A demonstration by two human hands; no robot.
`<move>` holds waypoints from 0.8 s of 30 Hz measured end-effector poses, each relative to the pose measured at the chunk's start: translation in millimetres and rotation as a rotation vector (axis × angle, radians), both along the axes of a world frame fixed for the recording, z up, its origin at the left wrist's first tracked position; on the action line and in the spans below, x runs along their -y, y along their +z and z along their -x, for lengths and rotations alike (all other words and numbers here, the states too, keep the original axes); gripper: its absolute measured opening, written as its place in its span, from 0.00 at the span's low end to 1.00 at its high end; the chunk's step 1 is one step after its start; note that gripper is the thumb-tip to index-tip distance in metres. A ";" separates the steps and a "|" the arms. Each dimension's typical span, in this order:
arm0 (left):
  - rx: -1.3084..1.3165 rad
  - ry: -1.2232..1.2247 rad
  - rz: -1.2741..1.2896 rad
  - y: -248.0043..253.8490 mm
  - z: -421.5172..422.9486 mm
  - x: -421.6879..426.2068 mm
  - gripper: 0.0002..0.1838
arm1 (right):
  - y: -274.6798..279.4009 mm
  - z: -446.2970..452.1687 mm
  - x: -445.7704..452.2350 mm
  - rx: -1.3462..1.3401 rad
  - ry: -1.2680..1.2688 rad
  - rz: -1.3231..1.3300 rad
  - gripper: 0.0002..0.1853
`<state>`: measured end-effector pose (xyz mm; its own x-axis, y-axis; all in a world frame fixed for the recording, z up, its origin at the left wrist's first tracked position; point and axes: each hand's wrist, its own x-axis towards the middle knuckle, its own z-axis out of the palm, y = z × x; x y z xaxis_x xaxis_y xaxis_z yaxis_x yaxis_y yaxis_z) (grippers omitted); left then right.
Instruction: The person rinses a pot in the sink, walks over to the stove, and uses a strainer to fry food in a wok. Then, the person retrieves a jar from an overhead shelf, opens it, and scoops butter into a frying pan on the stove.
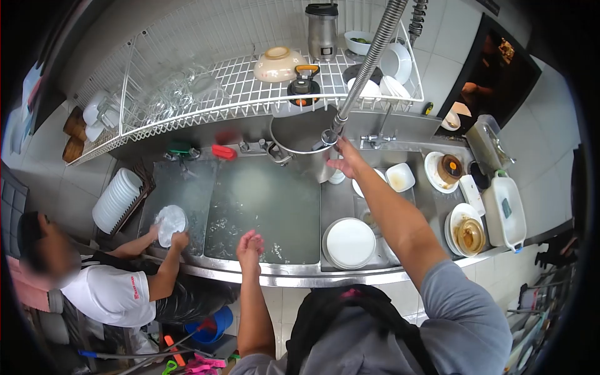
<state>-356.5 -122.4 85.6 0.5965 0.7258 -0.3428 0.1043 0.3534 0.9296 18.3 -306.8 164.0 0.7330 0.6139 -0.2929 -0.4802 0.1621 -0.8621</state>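
Observation:
My left hand (250,247) hovers over the front of the water-filled sink (265,187). Its fingers are curled together with nothing visible in them. My right hand (348,160) reaches to the back, fingers apart, at the right side of a tall steel pot (300,132). I cannot tell whether it touches the pot or the end of the spray hose (369,59) beside it. Below my right arm, a stack of white plates (351,242) and a square white bowl (400,177) stand in the right basin.
At left, another person (112,290) holds a white plate (172,225) over the water. A wire rack (240,81) with glasses and bowls hangs above. Dirty dishes (465,231) and a white rectangular dish (505,209) are at right. White plates (119,200) stand stacked at far left.

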 end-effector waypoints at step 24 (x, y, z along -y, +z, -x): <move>-0.718 -0.258 -1.117 131.6 101.1 11.8 0.22 | -71.2 135.9 212.5 -0.265 -0.118 0.099 0.29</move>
<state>-457.6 -134.2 217.2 0.6971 0.7144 0.0606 0.6322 -0.6524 0.4180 -117.6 -519.3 92.8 0.6876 0.4883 -0.5374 -0.6734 0.1519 -0.7235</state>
